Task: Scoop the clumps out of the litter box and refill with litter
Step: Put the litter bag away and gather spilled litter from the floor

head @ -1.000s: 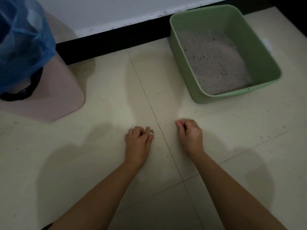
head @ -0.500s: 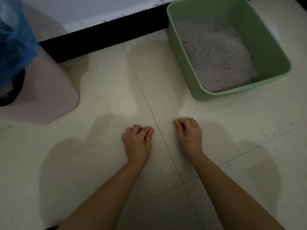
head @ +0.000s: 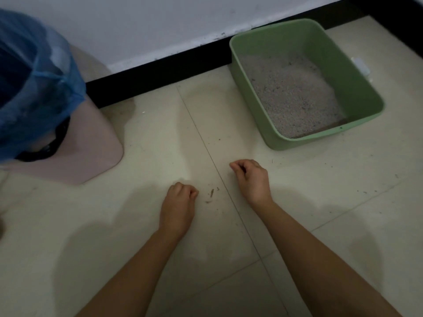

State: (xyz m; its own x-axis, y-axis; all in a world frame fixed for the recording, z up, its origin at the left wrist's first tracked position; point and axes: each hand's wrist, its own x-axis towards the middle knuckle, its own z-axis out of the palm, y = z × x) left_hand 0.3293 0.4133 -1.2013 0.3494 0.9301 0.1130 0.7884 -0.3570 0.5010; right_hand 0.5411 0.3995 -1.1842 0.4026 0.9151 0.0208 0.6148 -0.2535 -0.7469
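At upper left, a translucent blue plastic bag [head: 34, 76] lines a pink plastic bin [head: 91, 138]. Your left hand [head: 180, 202] rests at centre on the cream tiled floor [head: 160, 133], fingers curled under, beside dark crumbs [head: 211, 193]. Your right hand [head: 250, 177] is curled too (thumb meeting forefinger). At upper right sits the green rectangular plastic litter box [head: 343, 65], holding grey litter [head: 295, 99].

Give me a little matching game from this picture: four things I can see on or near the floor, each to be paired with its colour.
Things:
1. litter box
2. bin bag
3. bin
4. skirting strip

Colours:
A. blue
B. black
C. green
D. pink

Pairs: 1-C, 2-A, 3-D, 4-B
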